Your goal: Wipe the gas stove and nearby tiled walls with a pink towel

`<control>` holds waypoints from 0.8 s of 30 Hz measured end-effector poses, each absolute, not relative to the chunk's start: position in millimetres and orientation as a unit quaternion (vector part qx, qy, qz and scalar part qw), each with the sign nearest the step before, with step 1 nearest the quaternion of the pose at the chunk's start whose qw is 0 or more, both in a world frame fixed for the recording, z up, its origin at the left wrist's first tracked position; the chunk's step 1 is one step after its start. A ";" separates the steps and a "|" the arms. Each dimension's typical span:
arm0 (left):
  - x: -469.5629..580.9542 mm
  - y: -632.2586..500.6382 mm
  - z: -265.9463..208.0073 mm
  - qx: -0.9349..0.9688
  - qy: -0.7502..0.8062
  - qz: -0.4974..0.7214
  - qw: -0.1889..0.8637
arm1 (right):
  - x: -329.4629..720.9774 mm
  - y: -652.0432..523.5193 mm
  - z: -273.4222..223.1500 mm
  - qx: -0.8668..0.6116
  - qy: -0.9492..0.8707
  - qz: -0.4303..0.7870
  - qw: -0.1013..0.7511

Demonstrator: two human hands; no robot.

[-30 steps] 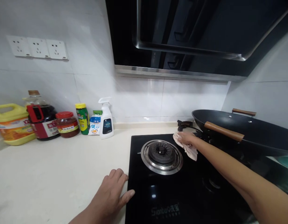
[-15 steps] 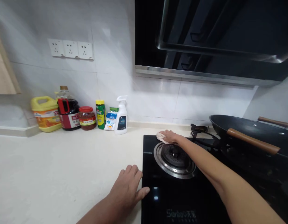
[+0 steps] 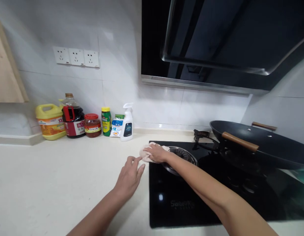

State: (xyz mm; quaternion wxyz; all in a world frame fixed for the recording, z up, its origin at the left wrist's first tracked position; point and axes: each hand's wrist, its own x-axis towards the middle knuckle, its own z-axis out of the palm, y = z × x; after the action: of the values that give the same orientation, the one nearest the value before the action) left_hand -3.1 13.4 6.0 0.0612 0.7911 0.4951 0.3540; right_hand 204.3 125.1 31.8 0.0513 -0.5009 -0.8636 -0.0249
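The right hand [image 3: 156, 153] grips the cloth [image 3: 146, 156] under it. The left hand [image 3: 129, 175] is just beside the cloth; it's empty.

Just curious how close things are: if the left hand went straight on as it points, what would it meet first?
Probably the crumpled, pale pink cloth under the right hand; the left hand is by its edge, though whether they touch is unclear.

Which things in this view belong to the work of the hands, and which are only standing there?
Seemingly in the work:
right hand, on the pale cloth
black glass gas cooktop
left hand, beside the cloth

Only standing there:
wooden-handled wok
white spray bottle
yellow jug
red-handled bottle
red-lidded jar
yellow-capped green bottle
blue-and-white packet
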 end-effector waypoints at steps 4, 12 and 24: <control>-7.2 22.1 2.9 0.783 0.485 0.381 0.079 | 196.7 59.1 21.5 -0.443 -0.893 -0.038 0.072; -4.6 28.0 -2.8 0.797 0.448 0.378 0.147 | 214.2 -80.7 -4.7 -0.406 -0.893 0.044 0.192; -0.4 20.9 1.3 0.822 0.414 0.352 0.172 | 244.4 -125.8 20.1 -0.421 -0.756 0.331 0.376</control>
State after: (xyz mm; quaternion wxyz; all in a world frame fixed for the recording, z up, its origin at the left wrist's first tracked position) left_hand -0.4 20.9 1.3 0.1716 0.8218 0.4141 0.3517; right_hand 244.4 -125.8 20.1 0.3759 -0.4213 -0.7561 0.3309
